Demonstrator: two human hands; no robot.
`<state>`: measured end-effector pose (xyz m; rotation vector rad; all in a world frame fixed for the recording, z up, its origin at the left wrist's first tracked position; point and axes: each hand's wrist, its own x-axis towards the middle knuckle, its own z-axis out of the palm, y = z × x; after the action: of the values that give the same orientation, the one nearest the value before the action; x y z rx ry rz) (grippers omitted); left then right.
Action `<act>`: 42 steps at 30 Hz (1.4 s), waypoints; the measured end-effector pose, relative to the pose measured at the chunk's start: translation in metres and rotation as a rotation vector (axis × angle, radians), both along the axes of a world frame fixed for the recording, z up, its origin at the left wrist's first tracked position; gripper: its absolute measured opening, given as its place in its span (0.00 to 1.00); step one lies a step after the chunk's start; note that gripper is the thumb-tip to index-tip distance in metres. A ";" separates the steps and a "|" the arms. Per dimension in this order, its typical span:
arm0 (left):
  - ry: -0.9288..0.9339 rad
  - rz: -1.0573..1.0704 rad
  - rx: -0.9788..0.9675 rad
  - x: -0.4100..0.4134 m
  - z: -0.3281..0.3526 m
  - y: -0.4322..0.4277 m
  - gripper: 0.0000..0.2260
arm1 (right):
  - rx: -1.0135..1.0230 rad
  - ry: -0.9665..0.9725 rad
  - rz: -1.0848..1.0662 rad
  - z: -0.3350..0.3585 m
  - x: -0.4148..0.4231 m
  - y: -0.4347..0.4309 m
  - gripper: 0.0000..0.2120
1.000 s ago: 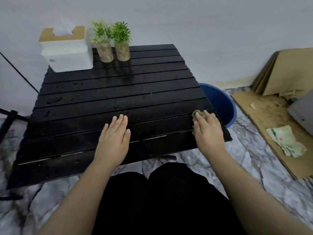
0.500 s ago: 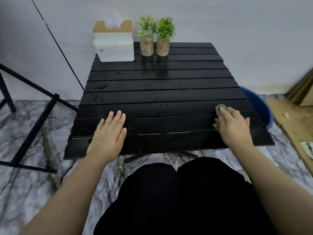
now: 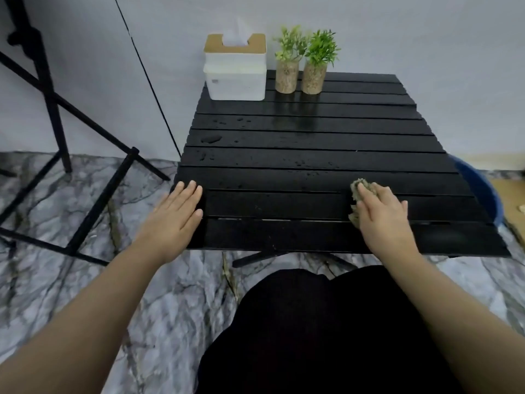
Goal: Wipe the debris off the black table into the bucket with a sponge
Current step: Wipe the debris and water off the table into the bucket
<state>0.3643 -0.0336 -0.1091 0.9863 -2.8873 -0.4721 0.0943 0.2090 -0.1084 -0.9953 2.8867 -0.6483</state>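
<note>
Right hand lay flat over tan crumpled sponge, fingers fairly straight, pressing it onto black slatted counter, right of centre, on near slats. Left hand flat on near left corner, fingers stretched out together, holding nothing. Blue round bucket on floor just past counter's right edge. Water droplets on left slats. White tissue box and two small potted plants stood along far edge.

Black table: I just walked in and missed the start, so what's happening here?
A person presses a sponge onto the black table under the right hand, near the front right. The left hand lies flat on the front left corner. Droplets sit on the far left slats. A blue bucket stands beside the right edge.
</note>
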 end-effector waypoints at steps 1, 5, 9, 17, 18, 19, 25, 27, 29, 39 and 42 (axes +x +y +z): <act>-0.017 -0.008 -0.001 0.004 -0.004 0.001 0.24 | -0.017 0.010 -0.021 0.001 0.010 -0.005 0.18; 0.019 0.003 -0.037 0.006 -0.015 0.005 0.24 | -0.032 0.092 0.295 -0.003 0.095 -0.072 0.20; 0.037 0.000 -0.056 0.007 -0.018 0.003 0.24 | -0.027 0.000 0.642 -0.010 0.163 -0.113 0.23; 0.040 -0.053 -0.011 0.007 -0.013 -0.008 0.23 | -0.019 0.067 0.049 0.000 0.022 -0.047 0.19; 0.060 -0.074 0.029 0.005 -0.010 -0.016 0.23 | -0.037 0.058 0.043 -0.001 0.025 -0.050 0.18; 0.086 -0.094 0.078 0.002 -0.006 -0.027 0.22 | -0.047 0.065 0.091 -0.001 0.037 -0.057 0.18; 0.088 -0.234 0.080 -0.047 0.008 -0.104 0.21 | -0.079 0.131 0.843 -0.001 0.116 -0.112 0.20; 0.064 -0.272 0.083 -0.059 0.003 -0.121 0.21 | -0.068 0.255 0.777 0.003 0.093 -0.134 0.18; 0.067 -0.315 0.091 -0.063 -0.002 -0.132 0.21 | -0.031 0.221 0.565 0.008 0.066 -0.155 0.17; 0.165 -0.356 0.120 -0.062 -0.017 -0.145 0.22 | -0.032 0.220 1.297 0.003 0.139 -0.178 0.19; 0.168 -0.370 0.102 -0.063 -0.017 -0.145 0.21 | 0.054 0.169 1.056 0.014 0.127 -0.200 0.19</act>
<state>0.3016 -0.1791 -0.1261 0.3909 -2.9150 -0.6910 0.2216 0.0085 -0.0941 -2.3065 1.9552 -0.3783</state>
